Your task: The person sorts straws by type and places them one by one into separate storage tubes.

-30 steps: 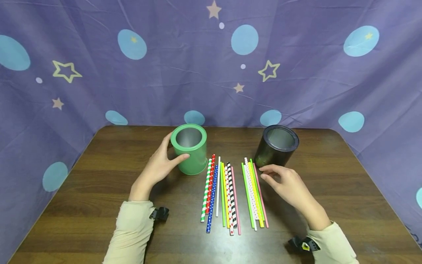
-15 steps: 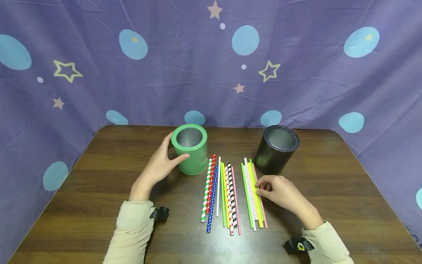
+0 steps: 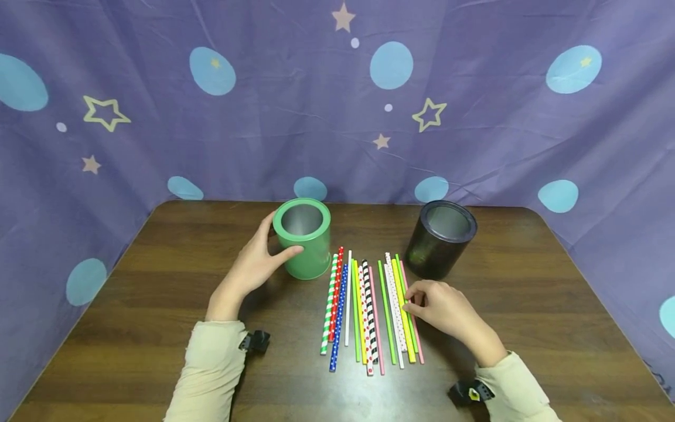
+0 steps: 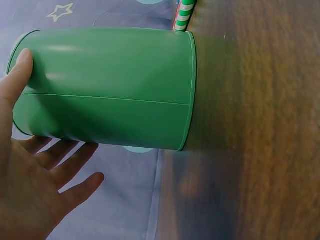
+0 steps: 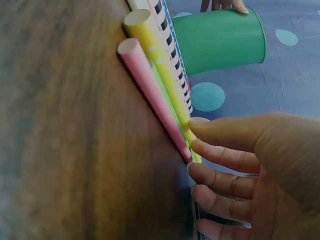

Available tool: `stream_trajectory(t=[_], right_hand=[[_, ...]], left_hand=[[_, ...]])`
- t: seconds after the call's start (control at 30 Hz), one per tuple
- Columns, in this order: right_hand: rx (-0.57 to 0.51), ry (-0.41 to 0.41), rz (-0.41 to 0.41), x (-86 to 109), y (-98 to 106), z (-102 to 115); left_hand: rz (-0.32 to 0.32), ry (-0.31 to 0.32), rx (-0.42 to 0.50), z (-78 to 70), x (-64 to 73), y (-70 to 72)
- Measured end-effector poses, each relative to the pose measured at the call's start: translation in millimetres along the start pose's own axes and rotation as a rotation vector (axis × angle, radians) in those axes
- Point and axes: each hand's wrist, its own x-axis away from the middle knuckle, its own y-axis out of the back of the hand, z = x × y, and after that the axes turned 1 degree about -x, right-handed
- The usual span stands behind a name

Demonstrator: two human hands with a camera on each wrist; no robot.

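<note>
Around the side of the upright green can (image 3: 310, 258) curl the thumb and fingers of my left hand (image 3: 250, 264); the left wrist view shows the thumb on its wall near the rim. My right hand (image 3: 445, 308) is low over the right-hand bunch of straws, thumb and index finger pinching at a yellow straw (image 3: 408, 340), which lies on the table. A pink straw (image 3: 418, 346) and a light green one lie right beside it. In the right wrist view the fingertips of my right hand (image 5: 285, 165) partly cover the straws' far ends.
A black can (image 3: 437, 252) stands behind the right hand. Left of the right bunch lies another bunch of several straws, including a blue one (image 3: 337, 328) with white dots. A purple curtain (image 3: 337, 117) hangs behind the table (image 3: 132, 351).
My right hand came down and nearer from beside the black can to the right-hand straws. Those straws have shifted slightly left and spread. The left hand and green can stayed put.
</note>
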Motion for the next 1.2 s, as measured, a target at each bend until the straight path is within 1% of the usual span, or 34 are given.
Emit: stream_trajectory(t=[0.13, 0.23, 0.43, 0.6, 0.7, 0.83, 1.07, 1.2], right_hand=[[0.007, -0.014, 0.004, -2.9, -1, -1], [0.01, -0.015, 0.006, -8.6, -3, 0], [0.032, -0.019, -0.003, -18.5, -3, 1], [0.019, -0.031, -0.064, -22.5, -4, 0], [0.0, -0.028, -0.087, -25.1, -5, 0], [-0.023, -0.034, -0.087, -26.9, -3, 4], [-0.032, -0.065, -0.088, -28.7, -1, 10], [-0.035, -0.101, -0.078, -30.6, -2, 14]], left_hand=[[0.007, 0.019, 0.007, 1.8, 2.8, -4.7], [0.007, 0.025, 0.006, 2.1, 3.8, -7.9], [0.009, 0.025, 0.009, 2.0, 3.9, -9.8], [0.008, 0.019, 0.012, 1.0, 2.9, -7.6], [0.004, 0.015, 0.009, 0.6, 2.4, -5.6], [0.003, 0.014, 0.005, 0.1, 2.3, -3.1], [0.0, 0.009, 0.003, -1.6, 2.7, 1.4], [0.004, 0.014, 0.0, -2.4, 3.2, 3.0]])
